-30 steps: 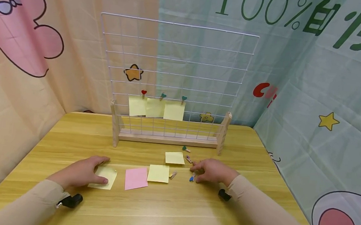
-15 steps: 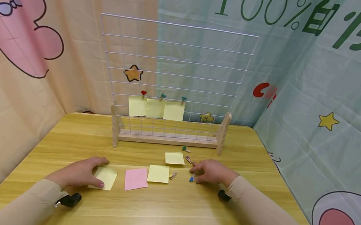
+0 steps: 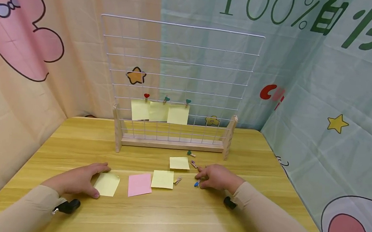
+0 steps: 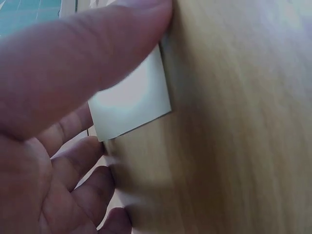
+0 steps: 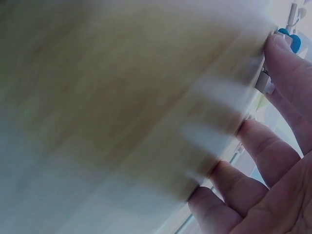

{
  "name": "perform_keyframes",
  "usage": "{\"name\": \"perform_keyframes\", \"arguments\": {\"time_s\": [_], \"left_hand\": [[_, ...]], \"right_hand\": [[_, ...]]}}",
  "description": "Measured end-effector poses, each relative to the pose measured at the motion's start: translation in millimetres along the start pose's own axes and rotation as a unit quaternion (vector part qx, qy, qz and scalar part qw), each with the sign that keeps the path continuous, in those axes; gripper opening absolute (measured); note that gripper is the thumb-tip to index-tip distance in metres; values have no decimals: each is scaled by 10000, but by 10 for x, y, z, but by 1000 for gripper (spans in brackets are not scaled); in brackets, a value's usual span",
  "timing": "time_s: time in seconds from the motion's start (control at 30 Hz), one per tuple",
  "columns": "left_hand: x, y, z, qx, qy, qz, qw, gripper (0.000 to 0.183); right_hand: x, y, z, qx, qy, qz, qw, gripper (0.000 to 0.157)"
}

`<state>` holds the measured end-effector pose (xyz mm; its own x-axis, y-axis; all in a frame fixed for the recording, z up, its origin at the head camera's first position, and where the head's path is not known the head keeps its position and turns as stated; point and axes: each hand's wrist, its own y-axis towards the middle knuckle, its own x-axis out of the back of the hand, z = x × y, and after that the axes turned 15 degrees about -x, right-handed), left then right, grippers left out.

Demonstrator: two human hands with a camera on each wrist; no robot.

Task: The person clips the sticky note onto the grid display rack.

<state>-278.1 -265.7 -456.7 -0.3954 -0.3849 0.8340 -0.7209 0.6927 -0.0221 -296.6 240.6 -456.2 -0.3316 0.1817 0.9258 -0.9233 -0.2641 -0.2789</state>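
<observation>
The person's left hand (image 3: 77, 181) lies beside the leftmost yellow note (image 3: 108, 184) on the table (image 3: 149, 220), thumb and fingers apart, with no grip on it; the right hand (image 3: 218, 177) is loosely spread, its fingers gently bent, thumb just beside the blue clip (image 3: 197, 184); whether they touch, I cannot tell; a purple clip (image 3: 193, 164) lies near its fingertips, a green clip (image 3: 191, 154) beyond; between the hands lie a pink note (image 3: 139, 184) and two more yellow notes (image 3: 162, 179), the nearer with a small clip (image 3: 177, 181) at its right edge; behind, three yellow notes hang clipped to the wire rack (image 3: 173, 144).
</observation>
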Motion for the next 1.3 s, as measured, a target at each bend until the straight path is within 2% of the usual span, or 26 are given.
{"name": "perform_keyframes", "arguments": {"time_s": [0.37, 0.73, 1.07, 1.3], "left_hand": [[2, 38, -45, 219, 20, 9, 9998, 89], [-3, 64, -26, 299, 211, -51, 9993, 77], [-39, 48, -70, 77, 566, -262, 9980, 65], [-76, 44, -51, 113, 617, -358, 9974, 58]], "right_hand": [[10, -5, 12, -28, -11, -89, 10000, 33], [31, -29, 27, 277, -28, -155, 9995, 34], [12, -73, 94, 700, -453, -315, 9960, 26], [4, -90, 138, 901, -789, -552, 9913, 14]]}}
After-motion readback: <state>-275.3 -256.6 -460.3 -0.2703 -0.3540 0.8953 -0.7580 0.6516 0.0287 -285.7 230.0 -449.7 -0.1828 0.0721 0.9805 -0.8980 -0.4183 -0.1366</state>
